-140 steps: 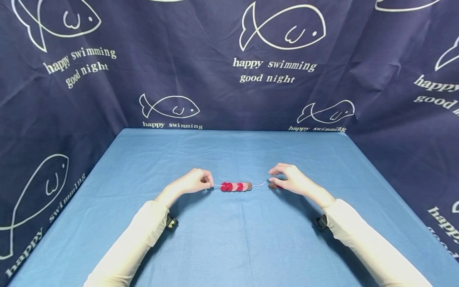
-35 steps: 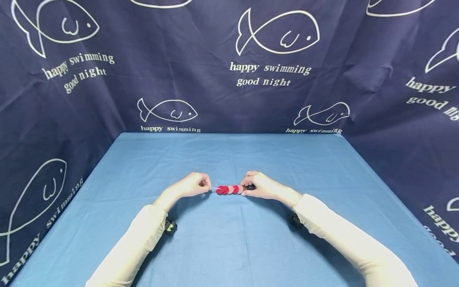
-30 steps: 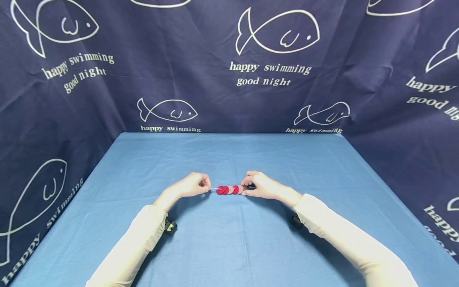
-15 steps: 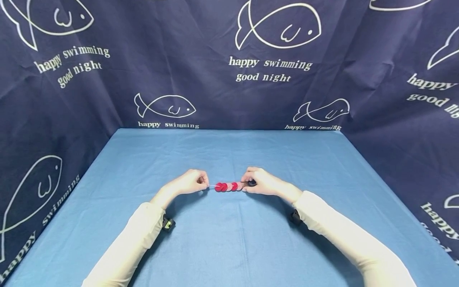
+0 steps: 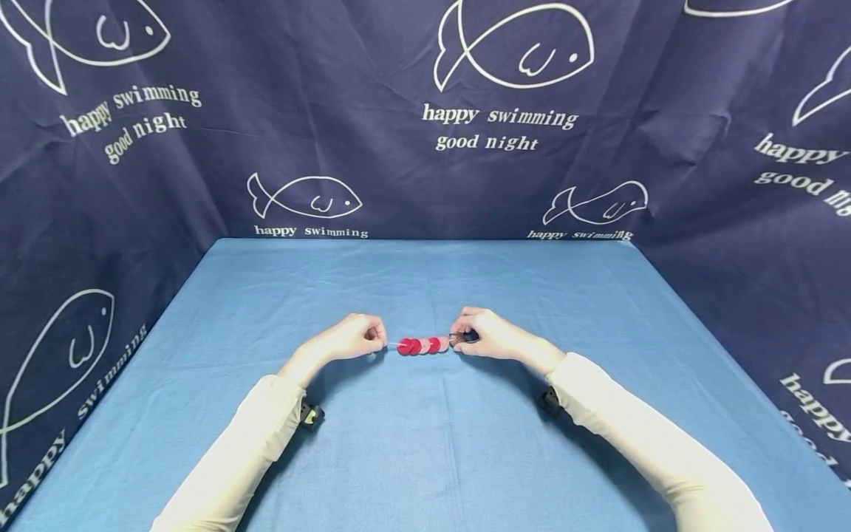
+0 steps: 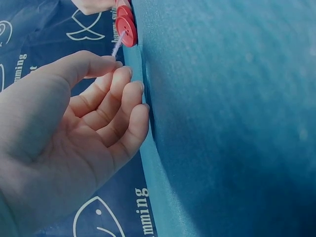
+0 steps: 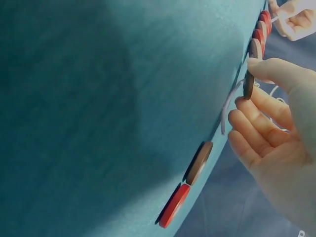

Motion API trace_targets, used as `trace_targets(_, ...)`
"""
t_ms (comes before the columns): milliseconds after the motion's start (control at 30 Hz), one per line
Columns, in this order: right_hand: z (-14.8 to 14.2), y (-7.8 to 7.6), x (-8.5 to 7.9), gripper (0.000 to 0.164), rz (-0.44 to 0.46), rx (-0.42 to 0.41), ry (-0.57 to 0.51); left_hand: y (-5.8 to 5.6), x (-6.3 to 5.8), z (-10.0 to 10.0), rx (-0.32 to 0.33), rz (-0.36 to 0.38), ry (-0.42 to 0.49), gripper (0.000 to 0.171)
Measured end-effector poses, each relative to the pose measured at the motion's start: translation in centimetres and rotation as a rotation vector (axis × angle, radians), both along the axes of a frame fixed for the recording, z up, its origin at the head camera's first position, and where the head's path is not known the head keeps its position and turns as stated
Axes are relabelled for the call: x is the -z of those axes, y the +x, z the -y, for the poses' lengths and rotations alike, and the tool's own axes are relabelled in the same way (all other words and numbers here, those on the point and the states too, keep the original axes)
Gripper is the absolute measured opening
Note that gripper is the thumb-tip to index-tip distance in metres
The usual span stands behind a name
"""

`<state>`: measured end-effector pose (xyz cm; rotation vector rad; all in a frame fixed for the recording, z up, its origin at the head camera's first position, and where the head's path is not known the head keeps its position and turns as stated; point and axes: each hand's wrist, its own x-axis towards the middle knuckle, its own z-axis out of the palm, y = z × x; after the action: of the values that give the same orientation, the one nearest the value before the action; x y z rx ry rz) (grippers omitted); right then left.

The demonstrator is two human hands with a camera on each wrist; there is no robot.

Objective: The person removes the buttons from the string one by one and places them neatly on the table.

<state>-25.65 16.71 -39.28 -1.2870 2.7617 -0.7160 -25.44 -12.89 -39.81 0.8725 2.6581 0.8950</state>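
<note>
Red and pink buttons, threaded in an overlapping row on a pale string, lie between the two hands at mid-table. My left hand pinches the string just left of the end red button, thumb against index finger. At the row's other end my right hand pinches a brown button between thumb and fingers. From that button the string's free end curves down to the cloth in the right wrist view. The right hand covers part of the brown button in the head view.
A loose brown button and a loose red button lie on the cloth under the right hand, visible in the right wrist view. Blue cloth covers the table. A dark fish-print curtain surrounds its back and sides.
Since the earliest frame my right hand has moved left from the loose buttons to grip the row's brown end button. Within the last second it has shifted slightly right. My left hand keeps its pinch.
</note>
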Motion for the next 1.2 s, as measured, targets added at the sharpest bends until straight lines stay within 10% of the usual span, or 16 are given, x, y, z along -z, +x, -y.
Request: trace_targets(1200, -2.4, -0.1, 0.2, 0.015, 0.000, 0.051, -0.061, 0.1, 0.0, 0.0, 0.010, -0.005, -0.001, 0.003)
